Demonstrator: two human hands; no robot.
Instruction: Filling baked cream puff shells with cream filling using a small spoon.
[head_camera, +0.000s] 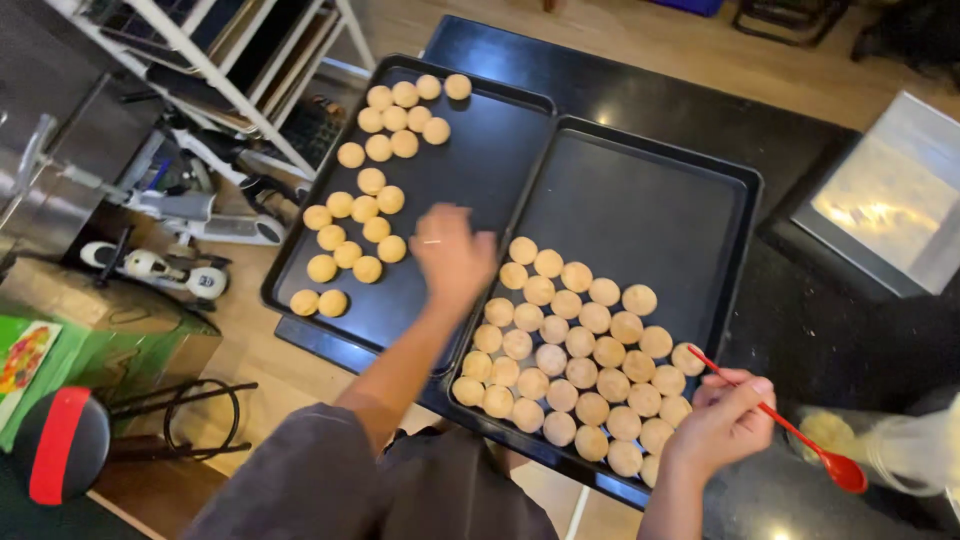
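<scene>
Dough balls (575, 345), round and pale tan, fill the lower half of the right black tray (650, 200) in tight rows; a 2nd batch (365, 200) runs in a loose band down the left black tray (480, 150). Both trays sit edge to edge on a dark glossy counter (620, 90).

From my view, left hand (452, 255) hovers over the seam btwn the trays, just above the top row of the right batch. It's motion-blurred, fingers curled downward; can't tell whether it grips a ball or not. Right hand (722, 420) is at the lower right corner of the right tray, fingers pinched closed round the handle of a red plastic spoon (800, 435). Spoon bowl points down-right, off the tray, near a clear container (905, 450) w/ yellowish stuff inside.

Packages etc.: a green box (40, 370) w/ a colourful printed panel sits far left on the floor, beside a brown cardboard carton (90, 300). Round black-and-red stool (60, 445) below it. White metal rack (230, 60) top left, holding flat sheets. Steel rectangular bin (890, 200) at right, beside the counter.
</scene>
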